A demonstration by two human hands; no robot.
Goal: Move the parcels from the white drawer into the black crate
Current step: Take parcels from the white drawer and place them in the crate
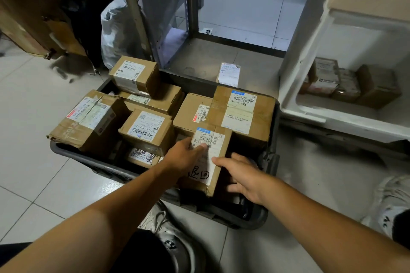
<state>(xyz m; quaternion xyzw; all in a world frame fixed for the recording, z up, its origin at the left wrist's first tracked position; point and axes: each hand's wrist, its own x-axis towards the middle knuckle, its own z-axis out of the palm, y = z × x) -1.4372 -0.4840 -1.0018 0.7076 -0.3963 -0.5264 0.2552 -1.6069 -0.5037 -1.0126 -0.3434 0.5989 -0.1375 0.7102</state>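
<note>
Both hands hold one cardboard parcel (207, 159) low in the centre of the frame. The left hand (185, 154) lies on its labelled top from the left, with the fingertips near the barcode and the fingers rather flat, pressing more than curling. The right hand (240, 174) takes the right side, with the thumb on the top edge and the fingers going down the side wall; how far they wrap below, I cannot tell.

The parcel stands tilted at the near right corner of the black crate (261, 217), leaning against the taller parcel (241, 113) behind it. The crate, in the middle of the frame, is already crowded with boxes, some stacked above the rim.

I judge the step is to seat this parcel. To do it well, it should go down into the gap at the near right corner, lying flat if the gap allows, so that it does not rest on the rim and tip out.

The white drawer (310, 115), at the right of the frame, still holds some small parcels (350, 84) in its far corner, so the task is not finished.
</note>
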